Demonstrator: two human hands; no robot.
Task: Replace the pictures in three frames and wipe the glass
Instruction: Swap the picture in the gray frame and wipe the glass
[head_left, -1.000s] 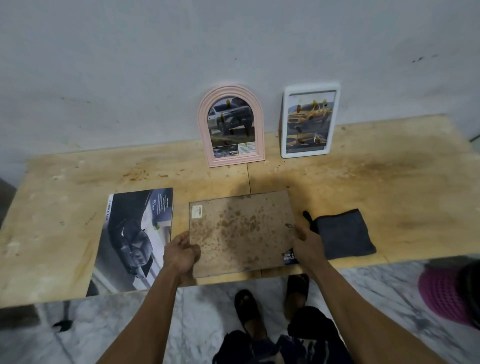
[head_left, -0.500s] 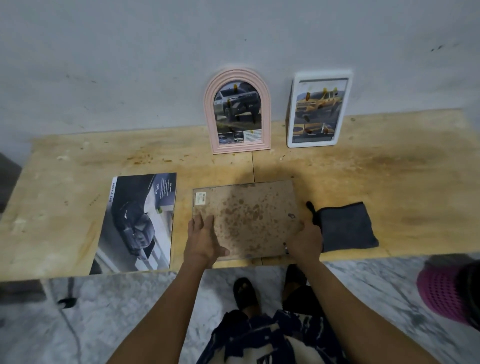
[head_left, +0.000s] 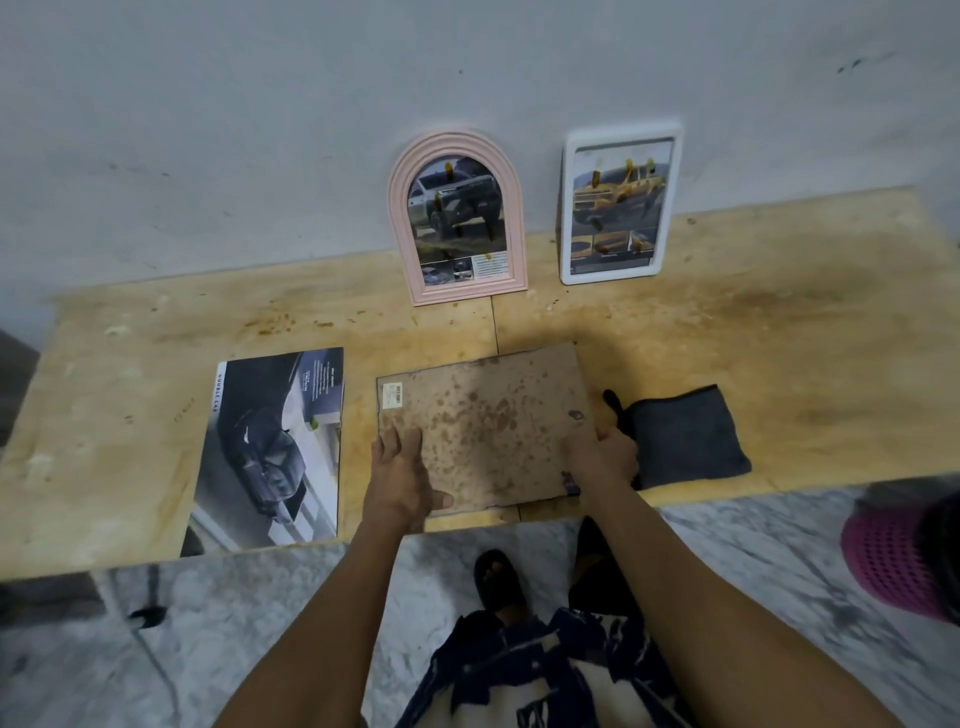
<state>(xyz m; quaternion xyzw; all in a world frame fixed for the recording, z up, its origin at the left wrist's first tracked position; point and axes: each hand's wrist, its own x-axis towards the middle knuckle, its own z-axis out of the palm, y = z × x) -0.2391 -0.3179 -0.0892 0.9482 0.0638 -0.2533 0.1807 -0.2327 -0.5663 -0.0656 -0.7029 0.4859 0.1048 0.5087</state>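
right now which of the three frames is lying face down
The brown-backed frame at the table's near edge, flat under both hands, stained backing board up. The pink arched frame and white rectangular frame stand against the wall, pictures showing.

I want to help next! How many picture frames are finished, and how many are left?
Two look done: the pink arched frame and the white rectangular frame stand against the wall with car pictures inside. The third, a stained brown-backed frame, lies face down under both hands, left hand and right hand. The dark car poster and grey folded cloth wait unused.
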